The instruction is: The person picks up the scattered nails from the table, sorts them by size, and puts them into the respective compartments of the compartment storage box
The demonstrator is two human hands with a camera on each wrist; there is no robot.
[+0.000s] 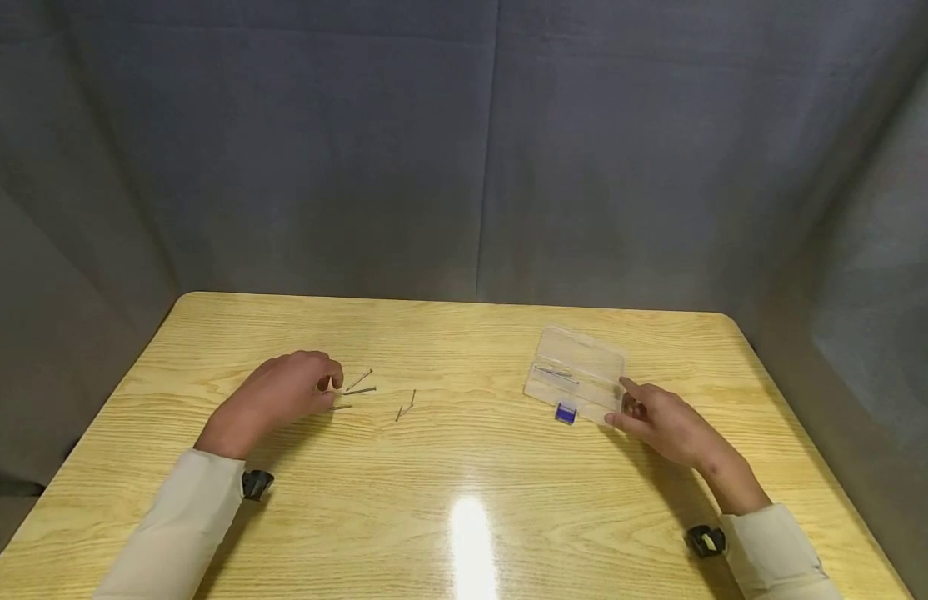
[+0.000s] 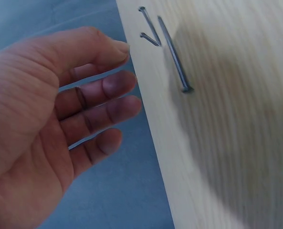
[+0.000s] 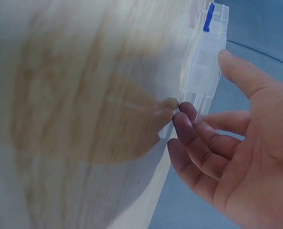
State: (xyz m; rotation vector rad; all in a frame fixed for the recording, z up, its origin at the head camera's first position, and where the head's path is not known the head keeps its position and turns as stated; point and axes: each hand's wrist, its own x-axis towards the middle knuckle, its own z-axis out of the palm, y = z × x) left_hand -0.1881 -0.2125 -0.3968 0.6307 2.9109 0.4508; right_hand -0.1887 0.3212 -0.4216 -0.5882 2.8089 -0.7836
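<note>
On the left part of the table, my left hand (image 1: 287,387) is just above several loose nails (image 1: 359,391). Its fingers are loosely bent, thumb close to the index finger, and no nail shows between them. In the left wrist view a long nail (image 2: 176,57) and two others lie beyond the fingertips. At the right, my right hand (image 1: 670,423) holds the right end of a clear plastic box (image 1: 584,354), thumb at the near corner and fingers along the side. Some nails (image 1: 557,374) lie in the box, and a blue latch (image 1: 565,413) is on its near edge.
Smaller nails (image 1: 413,398) lie on the wooden table (image 1: 464,450) between the left hand and the box. Grey cloth (image 1: 359,167) hangs behind and beside the table. A light reflection shows near the front.
</note>
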